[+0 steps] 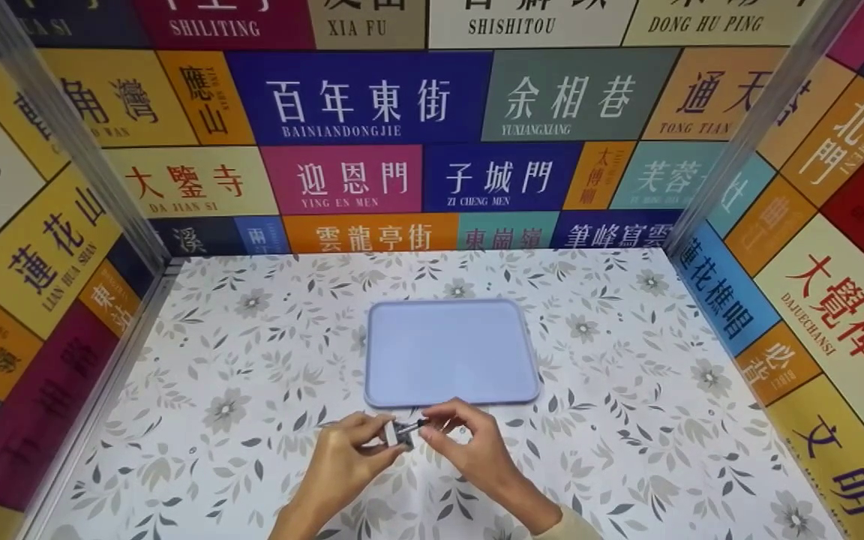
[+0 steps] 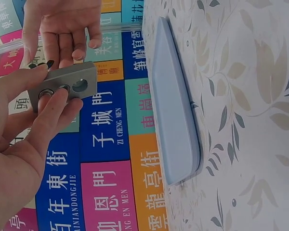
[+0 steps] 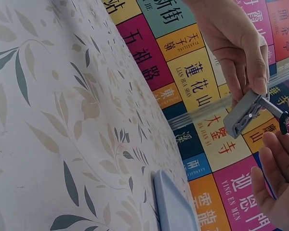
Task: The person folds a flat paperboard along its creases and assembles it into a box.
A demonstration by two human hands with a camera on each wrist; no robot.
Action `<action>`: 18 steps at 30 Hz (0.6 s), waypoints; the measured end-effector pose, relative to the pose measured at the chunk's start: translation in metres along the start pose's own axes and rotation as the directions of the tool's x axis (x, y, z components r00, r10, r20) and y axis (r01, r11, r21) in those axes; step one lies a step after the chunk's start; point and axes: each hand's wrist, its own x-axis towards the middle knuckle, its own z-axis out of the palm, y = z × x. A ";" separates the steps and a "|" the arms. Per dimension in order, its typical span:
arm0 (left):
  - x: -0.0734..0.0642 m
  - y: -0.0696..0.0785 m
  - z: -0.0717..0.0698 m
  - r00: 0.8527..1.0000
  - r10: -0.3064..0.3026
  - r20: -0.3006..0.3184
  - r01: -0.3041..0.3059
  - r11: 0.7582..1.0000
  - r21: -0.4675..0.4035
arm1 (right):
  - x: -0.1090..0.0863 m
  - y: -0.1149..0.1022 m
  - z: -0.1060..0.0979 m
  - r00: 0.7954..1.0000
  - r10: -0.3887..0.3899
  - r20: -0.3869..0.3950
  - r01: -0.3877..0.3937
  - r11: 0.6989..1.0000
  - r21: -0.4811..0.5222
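My left hand (image 1: 348, 459) grips a small grey metal block (image 2: 71, 77) between thumb and fingers. The block's face in the left wrist view has round holes, and fingertips cover part of it. A wing screw (image 3: 271, 107) with a threaded shank and black winged head stands out of the block's other side. In the head view, my right hand (image 1: 481, 450) pinches the black head between thumb and index finger, its other fingers loosely bent. Both hands are above the table, just in front of the tray. Where the shank enters the block is partly hidden.
A pale blue rectangular tray (image 1: 451, 352) lies on the table beyond the hands, with nothing in it. The tabletop (image 1: 289, 322) carries a leaf-and-flower pattern. Colourful sign-printed panels (image 1: 357, 97) enclose the back and sides, with metal posts (image 1: 732, 135) at the corners.
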 end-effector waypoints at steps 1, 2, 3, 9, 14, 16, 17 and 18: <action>0.000 0.000 0.000 1.000 -0.001 0.001 0.001 1.000 0.004 | 0.000 0.000 0.000 1.000 0.012 -0.008 -0.012 1.000 0.006; 0.000 0.000 0.000 1.000 -0.002 0.001 0.002 1.000 0.006 | 0.000 0.000 0.000 1.000 0.024 -0.015 -0.024 1.000 0.011; 0.000 0.000 0.000 1.000 -0.002 0.000 0.002 1.000 0.007 | 0.000 -0.001 0.000 0.999 0.034 -0.020 -0.034 0.999 0.012; -0.001 -0.001 0.001 1.000 0.019 -0.004 -0.019 1.000 0.000 | 0.000 0.000 -0.001 0.999 0.036 -0.001 -0.036 0.999 0.019; -0.001 -0.002 0.001 1.000 0.029 -0.009 -0.028 0.999 0.019 | 0.001 0.002 -0.001 1.000 -0.003 0.021 0.003 0.999 0.041; -0.001 -0.002 0.001 0.999 0.031 -0.009 -0.031 0.999 0.023 | 0.001 0.002 -0.001 0.999 -0.022 0.027 0.021 0.999 0.047; -0.001 -0.002 0.001 0.999 0.031 -0.009 -0.031 0.999 0.023 | 0.001 0.002 -0.001 0.999 -0.034 0.029 0.032 0.998 0.049; -0.001 -0.002 0.001 0.999 0.031 -0.008 -0.031 0.999 0.020 | 0.001 0.002 -0.001 0.998 -0.050 0.032 0.048 0.998 0.050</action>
